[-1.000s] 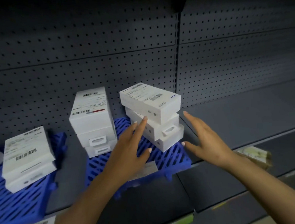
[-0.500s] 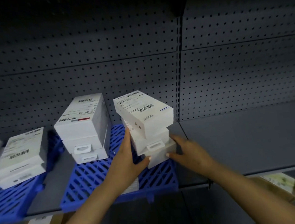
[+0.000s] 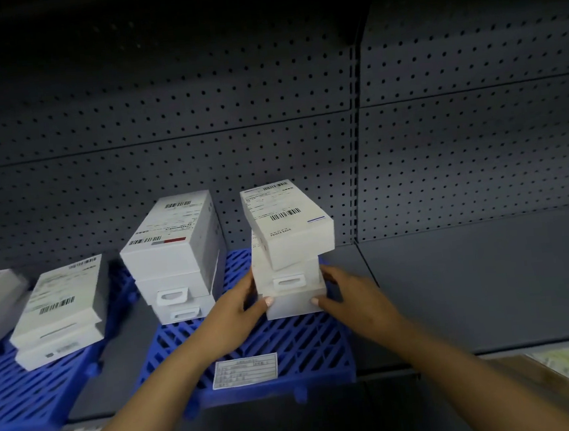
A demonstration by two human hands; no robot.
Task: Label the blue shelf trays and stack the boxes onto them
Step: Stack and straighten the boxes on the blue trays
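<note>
Squaring the right stack on the middle tray, left hand and right hand now grip its bottom box, which was skewed before; top box still twisted.

Single head view, close, facing forward-down at shelf; edges perhaps blurred

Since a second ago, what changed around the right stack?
Both hands closed in from open air: the left hand and right hand now grip the bottom box of the right stack, which has turned squarer to the tray. The left stack and tray label stayed put.
</note>
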